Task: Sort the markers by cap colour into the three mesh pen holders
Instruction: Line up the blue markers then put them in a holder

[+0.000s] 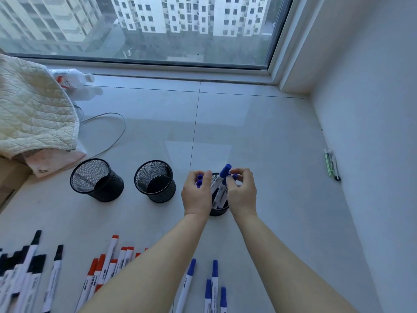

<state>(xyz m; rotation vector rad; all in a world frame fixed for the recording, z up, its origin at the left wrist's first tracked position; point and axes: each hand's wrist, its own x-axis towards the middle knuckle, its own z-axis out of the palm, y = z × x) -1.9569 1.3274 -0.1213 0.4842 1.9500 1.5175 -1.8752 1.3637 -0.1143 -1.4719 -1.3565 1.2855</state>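
Observation:
Three black mesh pen holders stand in a row on the pale floor. The left holder [97, 180] and the middle holder [155, 181] show no markers inside. The right holder [218, 211] is mostly hidden behind my hands. My left hand [196, 195] grips two blue-capped markers [199, 181] at the holder's left rim. My right hand [242, 192] pinches blue-capped markers [222, 177] that lean in the holder. Near the front edge lie several black-capped markers [29, 267], several red-capped markers [106, 265] and several blue-capped markers [213, 288].
A quilted cream blanket [33, 109] and white bottles [74, 81] sit at the back left, with a grey cable [117, 132] looping on the floor. A large window [146, 30] runs along the back. The white wall [372, 154] is at the right, with small green and white items [331, 164] at its base.

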